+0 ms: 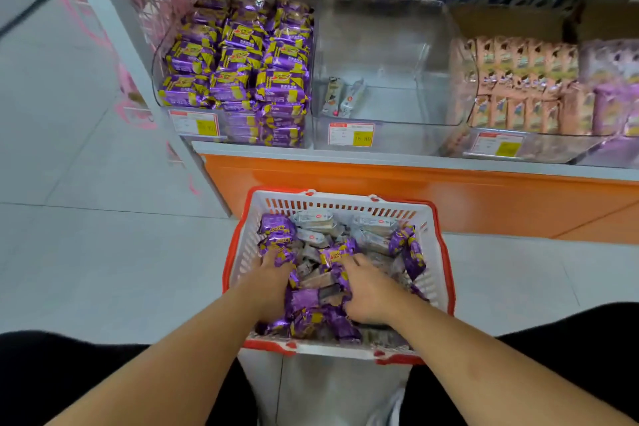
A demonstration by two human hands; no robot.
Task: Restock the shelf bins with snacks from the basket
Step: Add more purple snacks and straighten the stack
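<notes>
The basket (pixel 337 204), white with an orange rim and slotted walls, is sitting on the floor (pixel 86 252) just in front of the shelf (pixel 380 156), between the person's knees. It is holding a heap of purple packs (pixel 276 230) with yellow markings, mixed with silver packs (pixel 313 220) bearing a small red round logo; the print on both is too blurred to read.

Both hands are reaching down into the heap. The left hand (pixel 273 282) is lying on the purple packs at the left side, its fingers buried among the wrappers, so whether they are gripping anything cannot be told. The right hand (pixel 366 290) is pressing into the middle of the pile, fingers curling down between packs; their hold cannot be told either.

On the shelf, three clear bins are standing side by side. The left bin (pixel 159 93) is filled high with the same purple packs. The middle bin (pixel 397 45) is holding only two silver packs (pixel 340 97) leaning at its left front. The right bin (pixel 470 107) is stacked with pinkish packs (pixel 518 79).

Each bin is carrying a red-and-white price tag with a yellow patch; the middle tag (pixel 351 134) is reading about "15.80", the others are unreadable. An orange panel (pixel 449 197) is running below the shelf edge.
</notes>
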